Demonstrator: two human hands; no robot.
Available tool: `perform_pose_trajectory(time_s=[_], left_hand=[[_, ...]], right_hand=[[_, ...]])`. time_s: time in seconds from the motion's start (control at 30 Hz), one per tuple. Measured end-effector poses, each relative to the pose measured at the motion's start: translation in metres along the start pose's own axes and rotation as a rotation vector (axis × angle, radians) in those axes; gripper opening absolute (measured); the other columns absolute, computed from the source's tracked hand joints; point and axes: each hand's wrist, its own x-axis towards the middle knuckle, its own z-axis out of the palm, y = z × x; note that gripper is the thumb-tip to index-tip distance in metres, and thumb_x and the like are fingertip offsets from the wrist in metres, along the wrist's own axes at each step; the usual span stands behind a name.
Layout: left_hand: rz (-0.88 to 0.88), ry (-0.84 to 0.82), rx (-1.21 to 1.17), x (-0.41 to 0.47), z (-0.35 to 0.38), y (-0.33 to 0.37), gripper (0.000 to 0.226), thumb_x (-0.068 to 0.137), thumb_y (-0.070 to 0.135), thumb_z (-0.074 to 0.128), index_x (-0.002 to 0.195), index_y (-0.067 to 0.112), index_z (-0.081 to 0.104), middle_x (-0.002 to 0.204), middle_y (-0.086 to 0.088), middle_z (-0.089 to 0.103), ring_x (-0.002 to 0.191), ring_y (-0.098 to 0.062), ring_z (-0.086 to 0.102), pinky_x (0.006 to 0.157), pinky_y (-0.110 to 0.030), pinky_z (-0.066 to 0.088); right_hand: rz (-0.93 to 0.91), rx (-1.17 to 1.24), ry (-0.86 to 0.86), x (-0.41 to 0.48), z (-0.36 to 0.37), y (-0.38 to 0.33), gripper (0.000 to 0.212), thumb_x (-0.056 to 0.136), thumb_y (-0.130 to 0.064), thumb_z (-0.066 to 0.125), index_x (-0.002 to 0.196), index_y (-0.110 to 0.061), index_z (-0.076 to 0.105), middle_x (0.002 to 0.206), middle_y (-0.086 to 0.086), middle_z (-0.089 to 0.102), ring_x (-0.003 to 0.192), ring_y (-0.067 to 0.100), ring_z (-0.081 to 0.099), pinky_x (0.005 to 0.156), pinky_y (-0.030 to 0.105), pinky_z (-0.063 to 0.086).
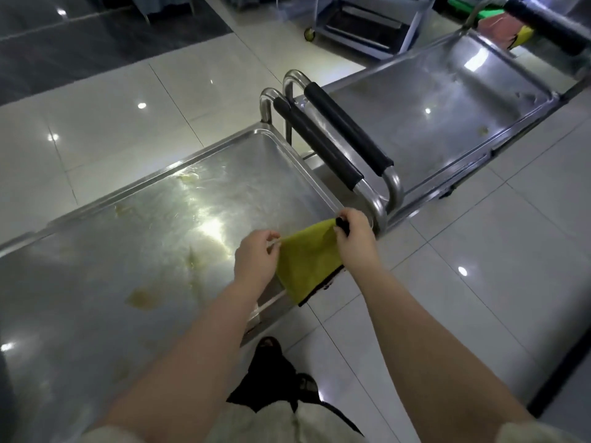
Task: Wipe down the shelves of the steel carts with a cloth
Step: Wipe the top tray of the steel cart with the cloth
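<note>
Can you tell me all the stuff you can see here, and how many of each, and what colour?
steel carts: at least three, silver; near cart at left, second cart behind it to the right, third cart at the far top
push handles: two, silver tube with black foam grips, side by side between the near and second carts; another black grip at top right
smears: several, yellowish, on the near cart's top shelf
cloth: one, yellow-green with a dark edge, held over the near cart's right corner
coloured things: green, pink and yellow, top right, too blurred to name
floor: pale shiny tiles, darker at top left
left hand: pinching the cloth's left corner
right hand: pinching its right corner
</note>
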Motion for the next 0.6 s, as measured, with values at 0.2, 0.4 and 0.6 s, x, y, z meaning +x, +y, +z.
perform_pose_trajectory(time_s=[0.2,0.4,0.6], left_hand=[[0.172,-0.067,0.345,0.026,-0.007,-0.057,0.043,0.096,0.036,0.049,0.135,0.019,0.053,0.145,-0.009,0.047,0.136,-0.033,0.038,0.107,-0.047,0.033],[0.139,-0.170,0.612,0.020,-0.003,-0.099,0.067,0.095,0.051,0.021,0.153,0.019,0.026,0.161,-0.009,0.018,0.149,-0.031,0.007,0.118,-0.055,0.003],[-0.114,-0.067,0.567,0.055,-0.015,-0.109,0.061,0.100,0.048,0.014,0.155,0.024,0.001,0.163,-0.003,-0.004,0.150,-0.023,-0.008,0.118,-0.053,-0.006]], right_hand=[[-0.124,-0.328,-0.188,-0.002,0.059,0.025,0.047,0.092,-0.017,0.058,0.138,-0.015,0.050,0.149,0.009,0.041,0.142,0.031,0.028,0.118,0.050,0.021],[-0.124,-0.805,-0.437,-0.010,0.087,0.037,0.074,0.092,-0.069,0.027,0.150,-0.045,-0.011,0.158,-0.002,-0.030,0.140,0.037,-0.034,0.112,0.058,-0.022],[-0.223,-0.836,-0.377,-0.004,0.097,0.047,0.081,0.083,-0.080,0.024,0.153,-0.045,0.003,0.164,0.003,-0.001,0.146,0.047,-0.007,0.111,0.069,-0.006]])
